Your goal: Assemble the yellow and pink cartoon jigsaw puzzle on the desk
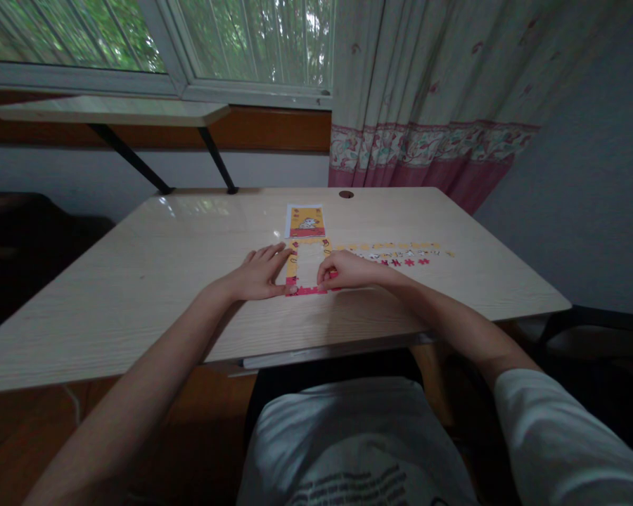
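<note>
"Where is the puzzle border lying?"

"Flat on the surface, nearer its front edge than the far left corner. It's a yellow and red frame of joined pieces around a pale middle."

"And the left grip?"

"Released: fingers spread, palm down, fingertips and thumb touching the frame's left side. To its left, a broad stretch of pale wood runs out to the slanting left edge, so there's plenty of room that way."

"What about the right grip?"

"Curled, with thumb and finger close together at the frame's lower right corner. I can't tell whether a piece is pinched there; the hand hides it, along with part of the frame's right side."

"Is there room on that side?"

"Less. The loose pieces lie in rows just beyond the right grip, yellow at the back, white in the middle, red nearest. Past them the wood continues to the right edge."

"And behind the frame?"

"A picture card with a white animal sits just beyond the frame's top. Farther back, the round hole is close to the rear edge, and the raised shelf stands at the left on black legs."
</note>
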The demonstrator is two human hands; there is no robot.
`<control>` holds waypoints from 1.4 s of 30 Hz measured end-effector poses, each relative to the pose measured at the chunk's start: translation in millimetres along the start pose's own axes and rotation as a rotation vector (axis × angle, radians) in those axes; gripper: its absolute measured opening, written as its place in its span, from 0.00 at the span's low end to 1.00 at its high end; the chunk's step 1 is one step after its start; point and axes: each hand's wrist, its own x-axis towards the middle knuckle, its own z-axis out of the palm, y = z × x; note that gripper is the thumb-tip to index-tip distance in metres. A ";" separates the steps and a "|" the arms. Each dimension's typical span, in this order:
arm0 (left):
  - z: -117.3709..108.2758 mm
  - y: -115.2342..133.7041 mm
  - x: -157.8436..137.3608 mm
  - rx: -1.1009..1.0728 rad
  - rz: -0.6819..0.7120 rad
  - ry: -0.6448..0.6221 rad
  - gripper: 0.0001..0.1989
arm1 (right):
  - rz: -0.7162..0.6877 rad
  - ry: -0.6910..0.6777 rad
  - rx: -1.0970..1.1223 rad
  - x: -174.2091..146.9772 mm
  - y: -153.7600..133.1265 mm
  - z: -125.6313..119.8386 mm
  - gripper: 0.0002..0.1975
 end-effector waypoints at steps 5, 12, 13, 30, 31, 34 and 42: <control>-0.2 0.2 0.0 -0.002 -0.001 0.004 0.56 | 0.006 -0.006 0.005 0.3 -0.6 -1.4 0.04; -2.0 2.1 -0.2 -0.004 -0.012 -0.012 0.57 | 0.007 -0.002 -0.013 2.2 -0.8 -0.7 0.03; -2.2 2.6 -0.3 -0.003 -0.014 -0.014 0.57 | -0.003 -0.003 -0.014 2.2 0.0 -1.1 0.04; -7.4 20.7 -21.4 -0.074 0.313 0.194 0.28 | -0.097 0.087 -0.200 -35.8 11.0 -14.7 0.04; -6.4 26.3 -24.0 -0.090 0.344 0.200 0.26 | -0.103 0.102 -0.207 -35.9 12.7 -11.5 0.04; -2.0 40.6 -28.4 -0.117 0.413 0.214 0.23 | -0.116 0.127 -0.224 -34.8 16.3 -4.6 0.03; 8.9 45.7 -26.7 -0.093 0.464 0.251 0.22 | -0.169 0.133 -0.234 -36.3 16.1 -0.7 0.04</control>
